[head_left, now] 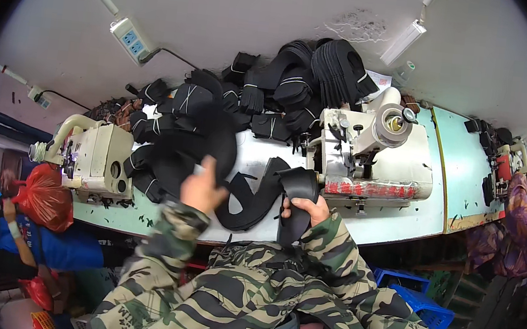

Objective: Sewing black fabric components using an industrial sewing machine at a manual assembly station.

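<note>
My right hand (309, 210) grips a curved black strip (298, 187) at the table's front edge, thumb on top, just left of the sewing machine (368, 157). Farther left, my left hand (204, 189) is smeared by motion, its fingers hard to make out. It lies against a large blurred black curved piece (218, 136), and I cannot tell whether it grips it. Between my hands, a U-shaped length of black strips (247, 208) rests on the white tabletop (252, 157).
Black bundles (271, 126) tied with pale bands pile up along the wall. A second sewing machine (98, 159) stands at left. Behind it, a person in blue (53, 244) is near a red plastic bag (45, 198). Blue crates (419, 306) sit below the table at right.
</note>
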The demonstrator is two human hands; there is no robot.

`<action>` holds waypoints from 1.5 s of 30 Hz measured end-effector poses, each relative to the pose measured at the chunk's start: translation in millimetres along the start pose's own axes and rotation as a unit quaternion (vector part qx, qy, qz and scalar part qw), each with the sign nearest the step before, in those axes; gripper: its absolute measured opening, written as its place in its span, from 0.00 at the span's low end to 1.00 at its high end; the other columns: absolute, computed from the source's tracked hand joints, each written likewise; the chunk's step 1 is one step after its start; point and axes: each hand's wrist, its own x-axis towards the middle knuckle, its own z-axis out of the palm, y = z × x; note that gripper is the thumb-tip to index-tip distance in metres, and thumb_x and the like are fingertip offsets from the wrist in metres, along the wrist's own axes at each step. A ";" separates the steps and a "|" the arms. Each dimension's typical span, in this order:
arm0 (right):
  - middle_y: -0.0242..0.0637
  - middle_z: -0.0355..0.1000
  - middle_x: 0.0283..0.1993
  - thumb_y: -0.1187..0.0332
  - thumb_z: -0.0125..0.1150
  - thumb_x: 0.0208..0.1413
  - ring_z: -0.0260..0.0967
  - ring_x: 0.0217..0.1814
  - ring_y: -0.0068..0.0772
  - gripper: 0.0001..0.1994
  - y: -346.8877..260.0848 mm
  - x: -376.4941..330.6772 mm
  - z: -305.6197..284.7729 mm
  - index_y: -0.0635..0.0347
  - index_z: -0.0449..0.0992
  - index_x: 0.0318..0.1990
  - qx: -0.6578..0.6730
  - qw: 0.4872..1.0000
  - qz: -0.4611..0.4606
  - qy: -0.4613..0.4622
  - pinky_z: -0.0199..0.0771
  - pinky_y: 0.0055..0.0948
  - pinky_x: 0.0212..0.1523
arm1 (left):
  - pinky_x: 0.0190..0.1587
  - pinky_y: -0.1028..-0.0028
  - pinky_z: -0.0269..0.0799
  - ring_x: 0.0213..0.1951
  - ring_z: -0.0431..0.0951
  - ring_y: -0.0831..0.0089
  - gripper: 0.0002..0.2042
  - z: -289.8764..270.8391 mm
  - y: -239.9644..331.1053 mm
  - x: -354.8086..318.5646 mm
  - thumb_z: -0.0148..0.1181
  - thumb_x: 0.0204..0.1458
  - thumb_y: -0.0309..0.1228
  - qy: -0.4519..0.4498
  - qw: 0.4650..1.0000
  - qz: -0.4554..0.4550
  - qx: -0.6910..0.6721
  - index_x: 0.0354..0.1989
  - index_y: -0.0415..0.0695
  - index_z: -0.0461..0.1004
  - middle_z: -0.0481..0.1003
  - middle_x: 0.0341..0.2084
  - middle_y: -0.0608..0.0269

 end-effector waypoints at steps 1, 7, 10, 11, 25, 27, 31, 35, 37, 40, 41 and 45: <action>0.41 0.71 0.30 0.73 0.53 0.45 0.69 0.27 0.31 0.08 -4.0 -3.2 9.8 0.69 0.70 0.33 -0.031 0.999 -0.017 -0.005 0.70 0.28 0.31 | 0.31 0.59 0.69 0.28 0.74 0.49 0.39 24.9 11.7 -13.8 0.65 0.29 0.32 -0.064 0.998 0.001 0.007 0.54 0.41 0.53 0.72 0.25 0.47; 0.41 0.71 0.29 0.74 0.53 0.45 0.69 0.27 0.29 0.08 -15.4 -16.5 11.2 0.69 0.70 0.33 -0.084 0.995 -0.058 0.013 0.69 0.27 0.31 | 0.35 0.62 0.70 0.31 0.74 0.51 0.36 108.9 20.2 -36.7 0.61 0.30 0.29 -0.080 0.984 0.157 0.014 0.53 0.37 0.55 0.72 0.29 0.46; 0.40 0.70 0.28 0.75 0.53 0.45 0.68 0.26 0.29 0.07 -14.0 -15.3 13.3 0.69 0.71 0.32 -0.133 0.987 -0.084 0.022 0.69 0.26 0.30 | 0.35 0.59 0.70 0.32 0.74 0.50 0.35 97.9 13.0 -17.4 0.62 0.27 0.31 -0.128 0.991 -0.033 0.033 0.51 0.36 0.60 0.73 0.27 0.43; 0.39 0.70 0.28 0.75 0.54 0.44 0.68 0.25 0.28 0.06 -11.6 -14.6 16.9 0.69 0.71 0.31 -0.173 0.979 -0.103 0.025 0.69 0.26 0.29 | 0.35 0.57 0.70 0.29 0.74 0.48 0.32 107.0 -20.1 -8.8 0.62 0.26 0.32 0.044 0.991 0.054 -0.112 0.47 0.36 0.64 0.72 0.25 0.40; 0.40 0.72 0.37 0.62 0.64 0.43 0.69 0.38 0.29 0.20 57.3 56.8 32.2 0.66 0.71 0.41 -0.333 0.932 -0.140 -0.028 0.69 0.27 0.42 | 0.44 0.71 0.66 0.38 0.72 0.67 0.30 -7.0 50.0 -9.5 0.61 0.27 0.24 -0.080 0.942 0.032 -0.324 0.46 0.31 0.61 0.71 0.33 0.48; 0.39 0.72 0.38 0.64 0.63 0.44 0.69 0.37 0.27 0.19 55.5 55.1 29.4 0.66 0.71 0.42 -0.328 0.936 -0.131 -0.014 0.69 0.27 0.41 | 0.44 0.73 0.67 0.38 0.72 0.69 0.28 7.1 48.5 -11.9 0.61 0.30 0.23 -0.018 0.962 0.034 -0.270 0.46 0.32 0.62 0.71 0.34 0.51; 0.37 0.72 0.37 0.65 0.61 0.46 0.68 0.37 0.25 0.16 47.4 48.2 29.9 0.66 0.72 0.41 -0.246 0.967 -0.060 -0.001 0.68 0.25 0.39 | 0.44 0.74 0.67 0.38 0.72 0.72 0.24 13.2 35.4 -6.7 0.59 0.35 0.22 -0.120 0.862 0.038 -0.491 0.45 0.31 0.63 0.72 0.36 0.55; 0.36 0.72 0.36 0.64 0.61 0.47 0.68 0.36 0.24 0.16 44.6 37.9 28.6 0.66 0.73 0.40 -0.198 0.979 -0.044 -0.009 0.68 0.25 0.38 | 0.43 0.76 0.67 0.37 0.71 0.75 0.21 14.7 30.9 -13.1 0.57 0.38 0.20 -0.187 0.820 0.037 -0.540 0.45 0.32 0.64 0.71 0.36 0.60; 0.36 0.72 0.35 0.67 0.60 0.46 0.68 0.36 0.25 0.14 48.0 40.0 22.2 0.66 0.72 0.40 -0.182 0.983 -0.024 -0.006 0.69 0.24 0.38 | 0.43 0.77 0.67 0.37 0.71 0.76 0.20 17.2 33.6 -14.9 0.57 0.38 0.19 -0.167 0.769 0.029 -0.616 0.44 0.32 0.64 0.71 0.36 0.61; 0.41 0.72 0.34 0.76 0.54 0.42 0.70 0.35 0.30 0.14 49.1 41.9 20.2 0.70 0.71 0.39 -0.318 0.941 -0.111 -0.041 0.71 0.25 0.38 | 0.39 0.76 0.70 0.33 0.73 0.74 0.18 18.0 39.4 -17.0 0.56 0.37 0.18 -0.092 0.849 0.029 -0.519 0.41 0.32 0.66 0.73 0.32 0.59; 0.41 0.72 0.34 0.76 0.54 0.42 0.70 0.35 0.30 0.14 46.1 40.8 20.3 0.70 0.71 0.39 -0.316 0.942 -0.110 -0.043 0.71 0.25 0.38 | 0.33 0.73 0.72 0.26 0.75 0.69 0.15 11.9 34.3 -14.7 0.55 0.36 0.18 -0.154 0.784 -0.073 -0.597 0.36 0.32 0.67 0.74 0.26 0.56; 0.49 0.71 0.32 0.80 0.46 0.41 0.73 0.33 0.42 0.15 23.7 22.3 12.3 0.75 0.67 0.40 -0.070 0.997 -0.023 -0.012 0.75 0.32 0.36 | 0.20 0.77 0.68 0.14 0.70 0.73 0.09 -49.0 -8.5 9.1 0.51 0.38 0.19 -0.016 0.830 -0.089 -0.550 0.31 0.35 0.68 0.71 0.18 0.59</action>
